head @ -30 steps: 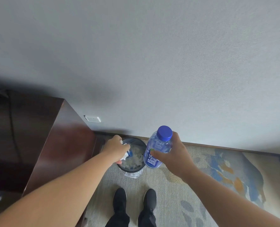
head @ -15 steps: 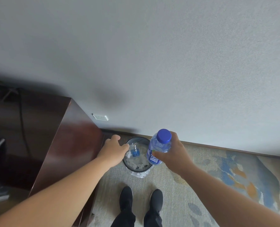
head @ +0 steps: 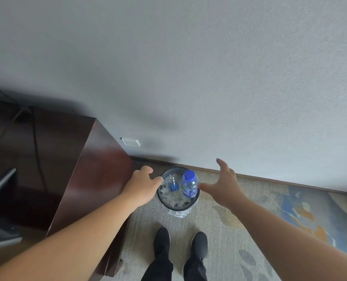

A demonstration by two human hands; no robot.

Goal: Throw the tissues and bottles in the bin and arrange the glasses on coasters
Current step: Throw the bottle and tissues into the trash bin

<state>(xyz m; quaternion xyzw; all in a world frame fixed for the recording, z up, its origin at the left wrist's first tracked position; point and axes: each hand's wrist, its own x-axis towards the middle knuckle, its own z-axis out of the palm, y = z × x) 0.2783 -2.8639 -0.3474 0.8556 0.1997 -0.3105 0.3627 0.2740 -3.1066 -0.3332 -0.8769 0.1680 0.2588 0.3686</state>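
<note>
Dark cabinet point(head: 91, 179) stands beside bin point(head: 195, 201), under empty hands point(head: 143, 187).

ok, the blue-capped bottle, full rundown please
The blue-capped bottle is clear plastic with a round blue screw cap, still on, and a blue and white label. It sits inside the bin, on the bin's right side, cap up and tilted slightly, above crumpled tissues. Neither hand touches it: the right hand is spread open just beside it.
</note>
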